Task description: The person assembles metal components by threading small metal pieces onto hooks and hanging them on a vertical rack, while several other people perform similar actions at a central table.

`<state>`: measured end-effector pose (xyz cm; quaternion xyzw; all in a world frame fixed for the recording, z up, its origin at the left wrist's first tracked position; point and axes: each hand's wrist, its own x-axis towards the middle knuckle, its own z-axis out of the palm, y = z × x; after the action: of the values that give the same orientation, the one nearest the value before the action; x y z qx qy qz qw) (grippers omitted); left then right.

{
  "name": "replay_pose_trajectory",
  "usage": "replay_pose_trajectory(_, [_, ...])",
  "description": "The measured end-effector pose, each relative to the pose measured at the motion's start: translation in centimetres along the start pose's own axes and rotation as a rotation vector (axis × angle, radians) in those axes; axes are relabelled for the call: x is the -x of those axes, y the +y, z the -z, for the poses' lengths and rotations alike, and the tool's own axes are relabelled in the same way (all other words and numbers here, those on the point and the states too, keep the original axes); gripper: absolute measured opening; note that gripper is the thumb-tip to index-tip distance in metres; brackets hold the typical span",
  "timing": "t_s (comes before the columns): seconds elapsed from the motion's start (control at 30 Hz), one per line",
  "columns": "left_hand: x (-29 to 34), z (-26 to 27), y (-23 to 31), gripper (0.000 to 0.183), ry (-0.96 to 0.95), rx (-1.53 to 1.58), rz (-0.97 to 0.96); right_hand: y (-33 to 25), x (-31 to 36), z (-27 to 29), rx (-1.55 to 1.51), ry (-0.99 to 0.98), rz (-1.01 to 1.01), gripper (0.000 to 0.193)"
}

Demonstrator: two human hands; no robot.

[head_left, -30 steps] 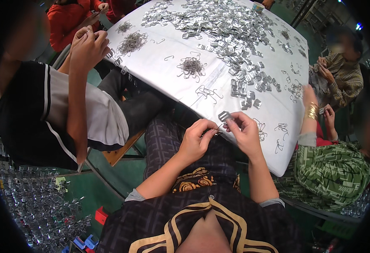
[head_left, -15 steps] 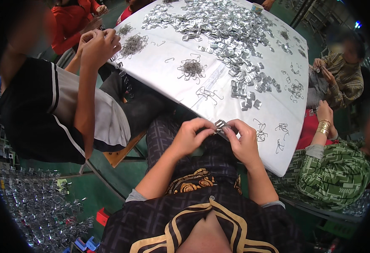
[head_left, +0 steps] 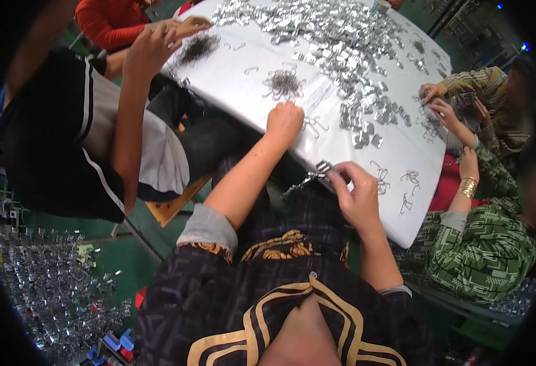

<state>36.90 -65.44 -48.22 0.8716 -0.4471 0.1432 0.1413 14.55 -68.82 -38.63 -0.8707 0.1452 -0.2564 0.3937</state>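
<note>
Moved: my left hand (head_left: 285, 122) has left my right and is now reaching out onto the table (head_left: 243, 91).
Left hand: curling closed, knuckles up, over bent wire pieces (head_left: 316, 125); grip hidden.
Right hand (head_left: 356, 195): pinching a small metal clip (head_left: 324, 166) at the table's near edge.
Around: a dark wire pile (head_left: 284, 82) just beyond my left hand; a heap of shiny clips (head_left: 341, 43) further out.
People: others' hands are working along both sides.
Floor: more clips (head_left: 42, 293) lying at my left.
</note>
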Motion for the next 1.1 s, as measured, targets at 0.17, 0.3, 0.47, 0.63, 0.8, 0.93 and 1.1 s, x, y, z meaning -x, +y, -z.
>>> replay_pose_trajectory(0.17, [-0.6, -1.0, -2.0, 0.012, -0.009, 0.185, 0.123, 0.1, -0.3, -0.3, 0.004, -0.003, 0.010, 0.008])
replay_pose_trajectory(0.3, [1.5, 0.7, -2.7, 0.016, 0.078, 0.721, 0.372, 0.7, -0.4, -0.6, -0.009, -0.029, -0.024, 0.008])
replay_pose_trajectory(0.47, [6.1, 6.7, -0.3, 0.013, 0.079, 1.262, 0.324, 0.5, -1.0, -1.0, -0.009, -0.041, -0.029, 0.008])
replay_pose_trajectory(0.63, [9.5, 10.9, 2.6, 0.008, 0.181, 1.266, 0.034, 0.1, -1.7, -1.3, -0.032, -0.056, -0.046, 0.009])
replay_pose_trajectory(0.8, [10.0, 10.9, 3.0, 0.009, 0.194, 1.214, 0.055, -0.2, -1.7, -1.9, -0.036, -0.049, 0.013, 0.008])
replay_pose_trajectory(0.93, [10.0, 11.5, 3.2, 0.008, 0.156, 1.168, 0.026, 0.0, -1.8, -1.9, -0.021, -0.029, 0.038, 0.007])
replay_pose_trajectory(1.1, [9.9, 11.4, 3.4, 0.008, 0.231, 1.073, -0.001, -0.2, -1.7, -1.8, -0.008, -0.045, 0.051, 0.006])
